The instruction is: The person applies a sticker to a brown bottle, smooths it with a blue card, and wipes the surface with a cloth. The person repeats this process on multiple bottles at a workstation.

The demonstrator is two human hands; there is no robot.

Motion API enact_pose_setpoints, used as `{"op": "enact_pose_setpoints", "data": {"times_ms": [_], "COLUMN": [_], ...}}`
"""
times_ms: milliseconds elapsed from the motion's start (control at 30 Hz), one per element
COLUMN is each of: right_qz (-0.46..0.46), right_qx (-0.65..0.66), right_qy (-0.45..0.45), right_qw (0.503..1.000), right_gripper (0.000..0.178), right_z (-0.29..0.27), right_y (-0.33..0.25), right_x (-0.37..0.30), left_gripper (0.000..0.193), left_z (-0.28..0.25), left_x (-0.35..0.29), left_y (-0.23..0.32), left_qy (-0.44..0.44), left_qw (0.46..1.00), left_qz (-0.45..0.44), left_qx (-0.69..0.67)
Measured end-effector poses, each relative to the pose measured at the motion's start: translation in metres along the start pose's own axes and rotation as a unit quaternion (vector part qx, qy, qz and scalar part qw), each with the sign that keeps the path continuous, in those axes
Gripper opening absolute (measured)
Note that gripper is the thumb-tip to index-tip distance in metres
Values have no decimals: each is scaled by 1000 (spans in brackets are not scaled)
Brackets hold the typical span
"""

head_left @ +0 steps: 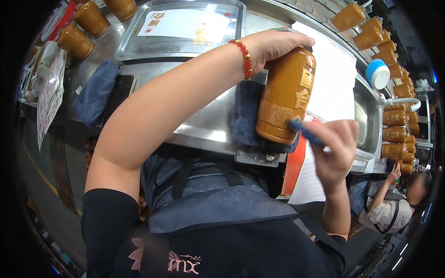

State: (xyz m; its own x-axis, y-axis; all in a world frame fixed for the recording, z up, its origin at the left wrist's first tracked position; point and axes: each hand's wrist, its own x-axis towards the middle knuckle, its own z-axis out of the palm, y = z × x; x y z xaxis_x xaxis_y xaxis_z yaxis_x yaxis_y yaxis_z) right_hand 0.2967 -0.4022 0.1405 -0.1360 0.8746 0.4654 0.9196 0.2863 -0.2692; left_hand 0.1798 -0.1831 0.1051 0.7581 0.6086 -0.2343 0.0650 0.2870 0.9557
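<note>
A caramel-brown glazed bottle (282, 99) with raised gold characters lies tilted on a dark blue cloth (247, 106), its base toward me. My left hand (280, 46) reaches across from the left and grips its far end; some of its fingers are hidden behind the bottle. A red bead bracelet circles that wrist. My right hand (337, 150), slightly blurred, is closed on a slim dark blue tool (311, 133). The tool's rounded tip touches the bottle's side near the base, below the raised characters. Its exact kind is unclear.
A metal tray (181, 54) holds a white sheet with gold pieces. Left of it lie a phone (121, 95) and a blue cloth (96, 85). Brown bottles (76, 42) stand far left, more line the right. A sink (371, 125) and a co-worker (389, 211) are right.
</note>
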Motion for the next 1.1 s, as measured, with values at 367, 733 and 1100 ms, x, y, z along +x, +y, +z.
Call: {"op": "enact_pose_setpoints", "data": {"times_ms": [367, 733, 1100], "right_qz": [-18, -15, 61], "right_qx": [-12, -32, 16], "right_qy": [38, 29, 24], "right_qw": [999, 999, 998], "right_gripper": [39, 40, 39], "right_z": [4, -1, -16], "right_y": [0, 5, 41], "right_x": [-15, -9, 4], "left_gripper": [33, 33, 36], "left_z": [4, 4, 20], "left_x": [9, 2, 28], "left_y": [-5, -3, -9], "left_qy": [37, 42, 33], "left_qw": [995, 996, 996], "left_qz": [-41, -39, -30], "left_qx": [-78, -69, -83]}}
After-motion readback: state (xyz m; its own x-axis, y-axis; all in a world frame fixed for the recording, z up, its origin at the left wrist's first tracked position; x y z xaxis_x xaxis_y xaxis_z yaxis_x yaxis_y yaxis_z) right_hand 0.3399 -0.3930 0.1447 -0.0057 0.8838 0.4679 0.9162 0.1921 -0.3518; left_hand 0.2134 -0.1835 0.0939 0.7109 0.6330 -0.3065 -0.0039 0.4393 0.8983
